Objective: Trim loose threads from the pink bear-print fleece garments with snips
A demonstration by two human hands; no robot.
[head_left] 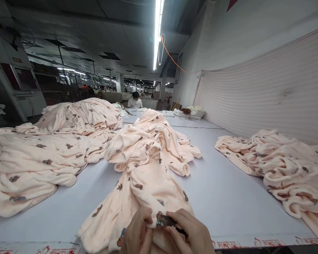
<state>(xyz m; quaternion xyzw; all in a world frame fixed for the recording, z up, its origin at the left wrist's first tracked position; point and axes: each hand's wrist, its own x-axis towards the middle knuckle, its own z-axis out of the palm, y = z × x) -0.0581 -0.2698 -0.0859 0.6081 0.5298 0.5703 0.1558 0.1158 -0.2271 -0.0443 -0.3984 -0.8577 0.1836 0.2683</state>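
Observation:
A pale pink fleece garment [159, 180] with small brown and blue printed figures lies bunched along the middle of the table, its near end at the front edge. My left hand [139, 229] pinches a fold of it. Close beside, my right hand [189, 231] is closed around small dark thread snips [168, 221]. The blades point left and lie against the cloth by the left fingers. Whether they are cutting a thread I cannot make out.
A large heap of the same fleece [50, 151] covers the table's left side; another pile [283, 169] lies at the right. Folded white cloths [196, 112] are stacked at the far end. Beyond the table is a person [135, 101]. A striped sheet [265, 84] hangs along the right wall.

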